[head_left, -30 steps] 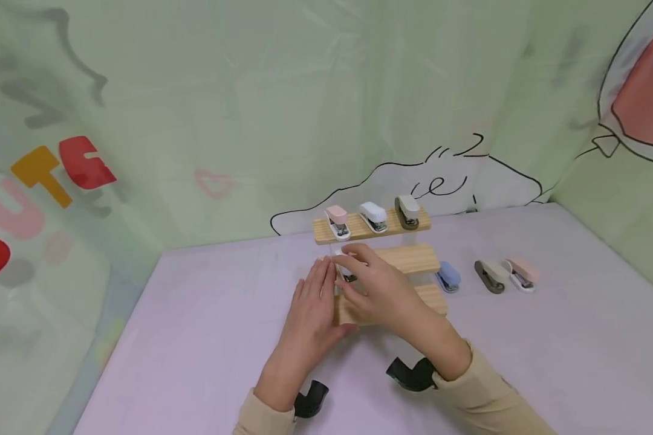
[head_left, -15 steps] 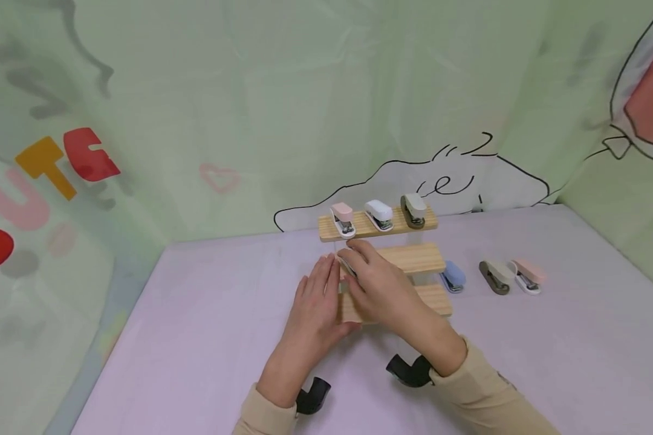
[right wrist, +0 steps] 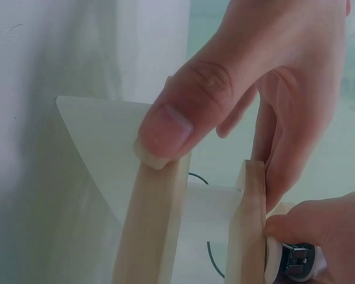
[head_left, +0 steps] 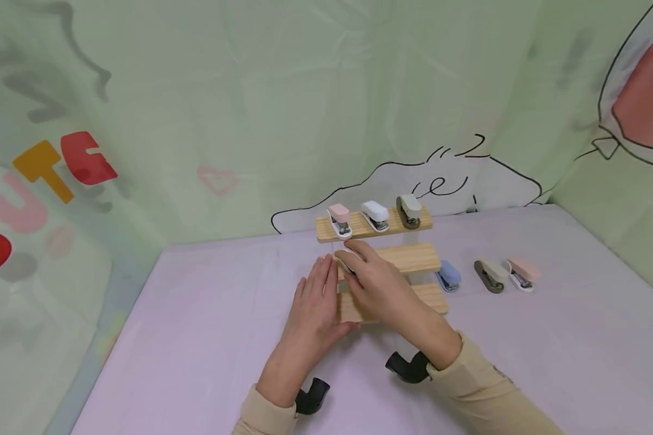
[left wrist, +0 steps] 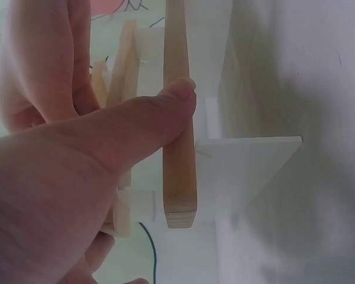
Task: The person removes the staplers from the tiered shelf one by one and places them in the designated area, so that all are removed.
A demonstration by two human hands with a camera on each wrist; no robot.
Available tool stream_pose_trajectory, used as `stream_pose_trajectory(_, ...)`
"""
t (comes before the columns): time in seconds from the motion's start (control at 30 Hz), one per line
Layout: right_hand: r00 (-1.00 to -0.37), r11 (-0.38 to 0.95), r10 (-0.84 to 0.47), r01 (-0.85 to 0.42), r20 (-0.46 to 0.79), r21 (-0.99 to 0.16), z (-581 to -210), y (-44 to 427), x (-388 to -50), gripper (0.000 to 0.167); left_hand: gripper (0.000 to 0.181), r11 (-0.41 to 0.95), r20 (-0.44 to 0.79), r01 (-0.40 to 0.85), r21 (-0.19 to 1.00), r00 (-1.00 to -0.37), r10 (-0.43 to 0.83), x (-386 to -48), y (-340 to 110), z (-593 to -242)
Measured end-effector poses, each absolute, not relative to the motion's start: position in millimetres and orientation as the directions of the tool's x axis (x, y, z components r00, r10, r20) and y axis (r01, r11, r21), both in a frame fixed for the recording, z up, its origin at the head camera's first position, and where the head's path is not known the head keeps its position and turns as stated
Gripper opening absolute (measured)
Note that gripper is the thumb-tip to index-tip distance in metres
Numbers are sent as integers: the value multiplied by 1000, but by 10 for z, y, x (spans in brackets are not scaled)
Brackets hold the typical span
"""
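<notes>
A three-tier wooden rack [head_left: 416,258] stands on the table. My left hand [head_left: 311,311] lies along its left end with straight fingers; the thumb [left wrist: 136,127] presses the front edge of the lowest board [left wrist: 179,165]. At the left end of the middle board [right wrist: 245,236], my right hand [head_left: 389,293] pinches a stapler [head_left: 350,260]. Its white base and metal mechanism show beside the right fingers [right wrist: 325,228] in the right wrist view, the base against the board. The right hand covers most of the stapler.
The top board carries pink [head_left: 340,221], white [head_left: 375,215] and grey [head_left: 409,211] staplers. On the table [head_left: 212,338], right of the rack, lie a blue stapler [head_left: 448,275], a grey one [head_left: 490,276] and a pink one [head_left: 522,275]. A patterned curtain [head_left: 305,109] hangs behind.
My right fingers have closed over the stapler on the middle board, which showed more plainly between them a second ago. The left hand stays against the rack. The head view has shifted slightly.
</notes>
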State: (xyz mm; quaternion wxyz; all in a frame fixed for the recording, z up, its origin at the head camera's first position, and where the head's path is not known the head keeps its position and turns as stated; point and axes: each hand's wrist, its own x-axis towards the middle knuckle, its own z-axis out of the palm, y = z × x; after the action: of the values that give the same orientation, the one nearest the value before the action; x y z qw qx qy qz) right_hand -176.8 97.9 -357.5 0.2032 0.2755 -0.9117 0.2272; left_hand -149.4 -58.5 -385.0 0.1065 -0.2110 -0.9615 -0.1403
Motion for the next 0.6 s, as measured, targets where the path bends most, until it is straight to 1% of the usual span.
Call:
stream_pose_trajectory(0.23,-753,733,-412,-609,513,-305,-3579,1017,-1777,38,110,870,265,442,219,-885,384,-1487,-585,-3863)
stream_pose_trajectory(0.4,-744,714,-395,-618,539,-329,-3573,1082,-1769,38,111,874,253,436,214,-889,382,-1483,-580,-3863)
stream_pose_trajectory(0.6,-746,723,-379,-608,547,-328,-3540,1186,-1737,38,111,871,255,438,223,-889,381,-1479,-576,-3856)
